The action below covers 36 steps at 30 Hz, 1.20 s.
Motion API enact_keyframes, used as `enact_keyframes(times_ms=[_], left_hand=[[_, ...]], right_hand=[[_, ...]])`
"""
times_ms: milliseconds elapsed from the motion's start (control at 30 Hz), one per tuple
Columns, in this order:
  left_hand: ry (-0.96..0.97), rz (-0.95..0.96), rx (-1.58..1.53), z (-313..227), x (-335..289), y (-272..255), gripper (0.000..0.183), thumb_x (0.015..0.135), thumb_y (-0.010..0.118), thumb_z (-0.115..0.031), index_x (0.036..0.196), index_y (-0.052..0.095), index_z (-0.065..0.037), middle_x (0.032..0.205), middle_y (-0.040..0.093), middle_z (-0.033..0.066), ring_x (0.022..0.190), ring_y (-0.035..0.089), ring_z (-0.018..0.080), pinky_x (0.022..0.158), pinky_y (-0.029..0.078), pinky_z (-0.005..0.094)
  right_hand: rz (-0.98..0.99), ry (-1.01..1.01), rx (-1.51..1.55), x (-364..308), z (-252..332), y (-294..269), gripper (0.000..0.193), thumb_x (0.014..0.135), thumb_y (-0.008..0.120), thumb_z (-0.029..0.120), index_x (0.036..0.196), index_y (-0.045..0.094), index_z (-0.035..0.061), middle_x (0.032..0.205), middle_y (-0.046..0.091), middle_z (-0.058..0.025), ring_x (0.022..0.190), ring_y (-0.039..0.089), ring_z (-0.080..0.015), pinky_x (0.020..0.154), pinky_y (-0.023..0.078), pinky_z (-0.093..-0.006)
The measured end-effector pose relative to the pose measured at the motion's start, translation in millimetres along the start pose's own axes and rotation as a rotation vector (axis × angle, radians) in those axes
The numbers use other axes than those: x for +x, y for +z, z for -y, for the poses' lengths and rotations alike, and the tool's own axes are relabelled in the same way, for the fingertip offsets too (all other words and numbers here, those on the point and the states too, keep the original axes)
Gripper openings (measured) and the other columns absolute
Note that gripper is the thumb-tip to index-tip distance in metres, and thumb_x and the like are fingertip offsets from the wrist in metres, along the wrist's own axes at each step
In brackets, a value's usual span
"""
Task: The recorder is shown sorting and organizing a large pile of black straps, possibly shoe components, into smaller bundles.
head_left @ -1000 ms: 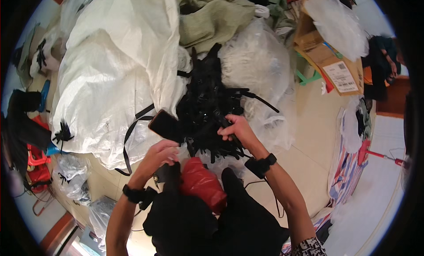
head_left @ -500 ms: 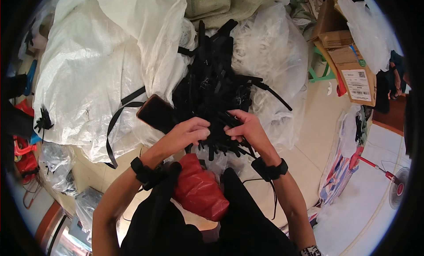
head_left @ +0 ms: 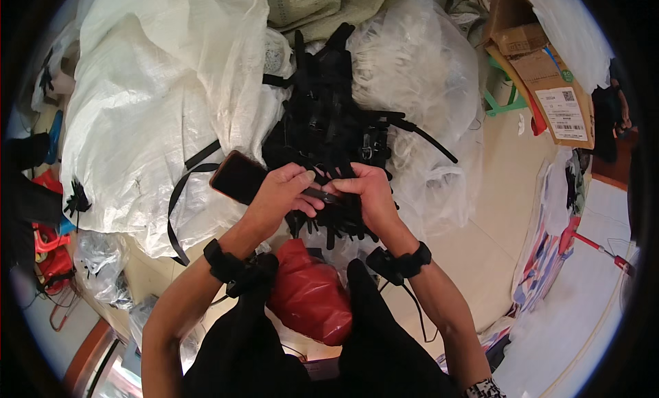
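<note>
Along the near edge of the black strap pile (head_left: 319,116), the left hand (head_left: 276,197) and right hand (head_left: 372,197) grip a dark strip (head_left: 322,195), apparently a strap end, between thumbs and fingers. A phone (head_left: 237,178) lies at the pile's left edge, beside the left hand.

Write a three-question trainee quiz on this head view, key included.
1. Which lies just left of the tangled pile of black straps?
a) brown cardboard box
b) flat phone with a dark screen
c) green plastic stool

2. True or false: the shiny red plastic bag shows between the person's black-trousered legs.

3. Fill in: a narrow black ____ shows between the fingers of the left hand, close to the thumb of the right hand.

Key: 1. b; 2. true; 3. strip.
</note>
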State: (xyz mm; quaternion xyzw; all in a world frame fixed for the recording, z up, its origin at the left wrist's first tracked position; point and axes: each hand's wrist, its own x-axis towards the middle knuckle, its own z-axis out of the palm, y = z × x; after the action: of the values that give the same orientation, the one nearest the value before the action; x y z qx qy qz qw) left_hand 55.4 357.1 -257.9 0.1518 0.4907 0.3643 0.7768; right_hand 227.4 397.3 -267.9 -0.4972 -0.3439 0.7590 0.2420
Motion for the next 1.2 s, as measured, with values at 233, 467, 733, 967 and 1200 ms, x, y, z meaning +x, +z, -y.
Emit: enact_keyframes(times_ms=[233, 467, 733, 967, 1200], left_hand=[[-0.009, -0.076, 0.039, -5, 7, -1, 0.017, 0.087, 0.046, -0.015, 0.093, 0.052, -0.001, 0.076, 0.056, 0.008, 0.065, 0.058, 0.0148, 0.055, 0.048, 0.0238], [0.192, -0.117, 0.234, -16, 13, 16, 0.013, 0.086, 0.045, -0.013, 0.082, 0.052, -0.003, 0.082, 0.057, 0.0061, 0.07, 0.057, 0.0136, 0.063, 0.047, 0.0231], [0.031, -0.096, 0.293, -13, 7, 34, 0.01, 0.084, 0.044, -0.013, 0.081, 0.048, -0.005, 0.08, 0.058, 0.0085, 0.068, 0.059, 0.0168, 0.06, 0.047, 0.0257], [-0.044, -0.072, 0.351, -3, 2, 41, 0.009, 0.085, 0.041, -0.011, 0.083, 0.047, -0.004, 0.079, 0.057, 0.0071, 0.07, 0.059, 0.0165, 0.06, 0.047, 0.0262], [-0.04, 0.025, 0.365, -9, -11, 65, 0.013, 0.085, 0.043, -0.011, 0.093, 0.047, -0.002, 0.082, 0.057, 0.0082, 0.071, 0.059, 0.0175, 0.063, 0.048, 0.0284]], right_hand=[[-0.083, 0.059, 0.21, -6, 5, -22, 0.013, 0.071, 0.058, 0.0, 0.083, 0.059, -0.0053, 0.074, 0.063, -0.0119, 0.066, 0.06, -0.0158, 0.065, 0.047, -0.0244], [-0.18, -0.052, 0.219, -15, 20, -62, 0.017, 0.068, 0.058, -0.003, 0.085, 0.055, -0.0046, 0.08, 0.061, -0.0136, 0.067, 0.061, -0.0209, 0.063, 0.049, -0.0284], [-0.336, -0.268, 0.342, -26, 26, -94, 0.019, 0.068, 0.06, -0.001, 0.086, 0.056, -0.0025, 0.068, 0.057, -0.0071, 0.055, 0.054, -0.0144, 0.051, 0.042, -0.0247], [-0.305, -0.041, 0.162, -42, -7, -115, 0.014, 0.067, 0.061, 0.003, 0.08, 0.059, -0.0025, 0.063, 0.057, -0.0048, 0.051, 0.055, -0.0094, 0.046, 0.04, -0.0206], [-0.024, 0.038, -0.111, -52, 11, -60, 0.02, 0.066, 0.061, 0.003, 0.087, 0.061, 0.0018, 0.064, 0.061, -0.0076, 0.047, 0.053, -0.0105, 0.043, 0.038, -0.0225]])
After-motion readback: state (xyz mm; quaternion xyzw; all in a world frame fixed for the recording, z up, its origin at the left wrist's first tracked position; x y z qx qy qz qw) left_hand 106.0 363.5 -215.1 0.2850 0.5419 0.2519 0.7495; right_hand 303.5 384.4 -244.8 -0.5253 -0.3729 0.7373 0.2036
